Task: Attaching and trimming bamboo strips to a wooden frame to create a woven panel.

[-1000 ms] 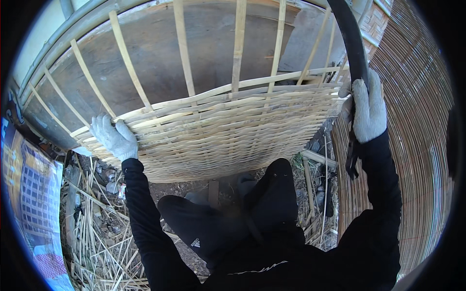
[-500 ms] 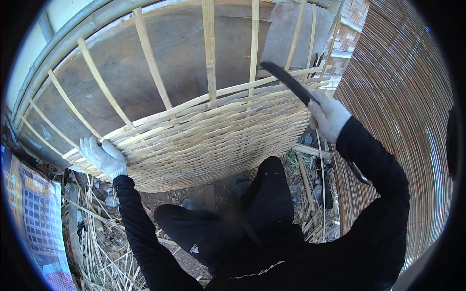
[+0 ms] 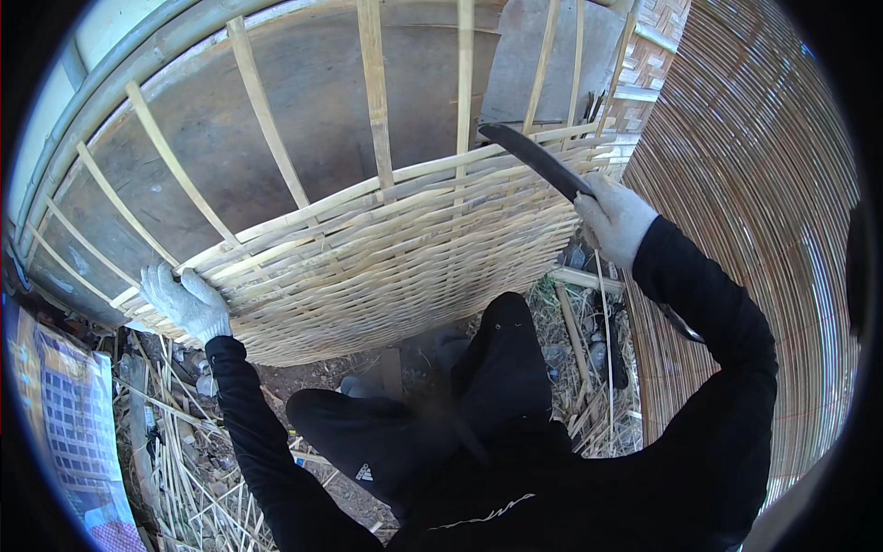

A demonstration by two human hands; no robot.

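A woven bamboo panel (image 3: 368,285) stands in front of me, with bare upright slats (image 3: 267,110) rising above the weave. My left hand (image 3: 189,304), in a pale knit glove, lies on the left part of the upper woven edge, its fingers extended and the thumb apart. Gloved too, my right hand (image 3: 618,223) grips a dark, curved machete-like tool (image 3: 533,156) at the panel's right side. The tool's tip points up and left, across the top strips. A shiny metal piece (image 3: 679,322) shows under my right forearm; whether it belongs to this tool I cannot tell.
Behind the slats is a brown board (image 3: 212,120) with a grey sheet (image 3: 552,64). A reed screen (image 3: 736,230) closes the right side. Loose bamboo strips (image 3: 198,469) and rubble litter the ground by my knees. A printed sheet (image 3: 78,423) hangs at the left.
The whole view has shifted slightly, so the panel appears further left. The machete-like tool sits a little lower against the top strips. My left hand keeps its place on the edge.
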